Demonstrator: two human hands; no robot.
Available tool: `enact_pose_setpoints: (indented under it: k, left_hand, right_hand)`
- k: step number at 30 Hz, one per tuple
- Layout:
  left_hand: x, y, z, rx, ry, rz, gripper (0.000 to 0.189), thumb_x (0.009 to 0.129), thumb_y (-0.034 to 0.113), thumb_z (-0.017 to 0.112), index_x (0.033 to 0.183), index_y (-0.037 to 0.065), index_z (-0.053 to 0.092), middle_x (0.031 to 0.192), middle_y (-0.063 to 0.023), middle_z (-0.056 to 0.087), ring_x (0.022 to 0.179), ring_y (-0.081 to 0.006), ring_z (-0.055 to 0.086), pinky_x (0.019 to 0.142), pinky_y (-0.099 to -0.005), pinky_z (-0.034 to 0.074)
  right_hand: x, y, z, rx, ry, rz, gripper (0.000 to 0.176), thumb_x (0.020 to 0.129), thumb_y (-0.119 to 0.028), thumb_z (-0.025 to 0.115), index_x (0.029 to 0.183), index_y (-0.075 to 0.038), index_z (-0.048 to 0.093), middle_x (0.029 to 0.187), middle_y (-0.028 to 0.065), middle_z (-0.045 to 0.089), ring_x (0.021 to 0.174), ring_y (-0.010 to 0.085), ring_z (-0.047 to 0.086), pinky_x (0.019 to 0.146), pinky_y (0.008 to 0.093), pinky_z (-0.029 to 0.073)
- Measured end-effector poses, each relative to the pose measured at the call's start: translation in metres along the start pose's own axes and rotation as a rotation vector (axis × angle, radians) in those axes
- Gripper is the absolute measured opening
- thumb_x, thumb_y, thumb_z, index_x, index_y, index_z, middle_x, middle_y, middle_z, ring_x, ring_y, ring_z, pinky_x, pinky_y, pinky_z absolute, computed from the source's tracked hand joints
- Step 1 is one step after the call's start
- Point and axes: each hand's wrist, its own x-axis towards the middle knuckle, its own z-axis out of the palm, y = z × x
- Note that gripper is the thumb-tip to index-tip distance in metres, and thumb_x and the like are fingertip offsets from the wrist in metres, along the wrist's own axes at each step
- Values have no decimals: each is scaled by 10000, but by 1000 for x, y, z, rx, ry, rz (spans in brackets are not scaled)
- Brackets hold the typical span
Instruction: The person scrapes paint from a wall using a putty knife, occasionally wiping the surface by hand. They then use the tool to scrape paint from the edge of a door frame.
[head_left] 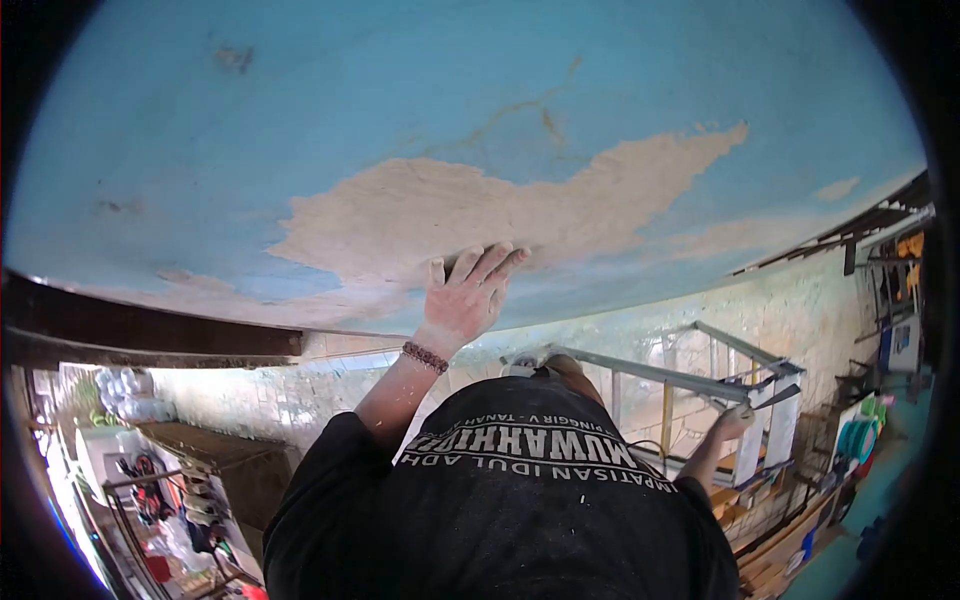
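Note:
My left hand [468, 300] is pressed against a blue painted surface [400, 80], its whitish, dusty fingers slightly spread on a bare pale patch [400, 210]. The left wrist wears a dark beaded bracelet [425, 357]. Lower right, my right hand [736, 422] is closed round what looks like a scraper [775, 398], its dark blade pointing right, away from the surface. A black shirt [520, 510] with white lettering fills the lower middle.
A dark beam [150, 325] runs along the left edge of the blue surface. Beyond are a pale frame [640, 372] at right, a brown cabinet [235, 470] and cluttered shelving at lower left, and colorful items [860, 435] at far right.

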Motion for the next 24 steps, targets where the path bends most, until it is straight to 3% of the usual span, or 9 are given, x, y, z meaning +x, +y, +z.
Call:
enact_pose_setpoints:
  k: [1, 2, 4, 5, 7, 13, 14, 18, 24]
  left_hand:
    - [-4, 2, 2, -11, -35, -4, 580, 825, 306, 603, 1385, 365, 464, 1314, 128, 496, 1058, -102, 487, 933, -497, 294]
    - [-6, 3, 4, -24, -71, -5, 586, 824, 303, 603, 1389, 367, 460, 1317, 123, 495, 1067, -120, 488, 946, -502, 287]
    - [-7, 8, 8, -8, -61, -31, 584, 826, 299, 599, 1387, 376, 459, 1330, 116, 491, 1073, -152, 485, 962, -516, 280]
    - [-8, 11, 10, 6, -57, -47, 582, 828, 296, 596, 1386, 386, 459, 1343, 110, 486, 1080, -184, 482, 978, -531, 273]
    - [-13, 14, 13, -33, -65, -52, 592, 830, 260, 602, 1397, 347, 455, 1393, 57, 457, 1167, -226, 454, 1019, -553, 240]
    - [-1, 34, -31, -445, 311, -68, 589, 803, 77, 645, 1367, 139, 490, 1482, -191, 353, 1396, -349, 300, 1108, -580, 170]
    - [3, 40, -43, -515, 424, -35, 576, 791, 33, 651, 1345, 93, 504, 1476, -239, 343, 1409, -366, 277, 1115, -569, 174]
    - [45, 58, -68, -480, 671, -39, 552, 782, 22, 659, 1314, 98, 534, 1464, -202, 385, 1369, -360, 361, 1106, -532, 244]
    - [81, 74, -81, -476, 363, 87, 571, 757, 27, 667, 1310, 80, 533, 1396, -155, 481, 1329, -327, 422, 1101, -479, 327]
  right_hand:
    - [-22, -25, 7, 341, -124, 138, 324, 883, -306, 615, 1017, -12, 612, 895, 158, 647, 801, 278, 628, 758, 397, 499]
    - [-59, -97, -17, 373, -121, 70, 284, 908, -265, 607, 1022, -5, 607, 877, 118, 635, 737, 203, 600, 658, 332, 494]
    - [-77, -109, 19, 567, -225, -163, 228, 936, -223, 598, 920, 4, 613, 700, 13, 523, 578, 117, 449, 535, 258, 398]
    - [-106, -168, -10, 780, -432, 109, 233, 948, -220, 586, 824, -22, 593, 614, -15, 457, 517, 74, 391, 476, 238, 344]
    - [-141, -254, -59, 999, -722, 143, 224, 963, -223, 562, 811, -59, 549, 568, -30, 429, 424, 35, 348, 361, 203, 263]
    - [-154, -364, -133, 1025, -1653, -391, 306, 939, -202, 574, 1171, -8, 525, 641, -4, 481, 473, 56, 410, 413, 207, 314]
    - [-152, -375, -140, 1003, -1757, -397, 315, 913, -191, 620, 1180, -37, 555, 786, -24, 521, 627, 47, 459, 517, 212, 371]
    - [-150, -419, -166, 1029, -1958, -425, 430, 908, -195, 638, 1279, -24, 504, 811, -8, 526, 646, 57, 461, 532, 210, 370]
    - [-131, -439, -170, 987, -2106, -417, 570, 894, -166, 654, 1393, -8, 427, 799, -4, 537, 623, 47, 426, 534, 190, 334]
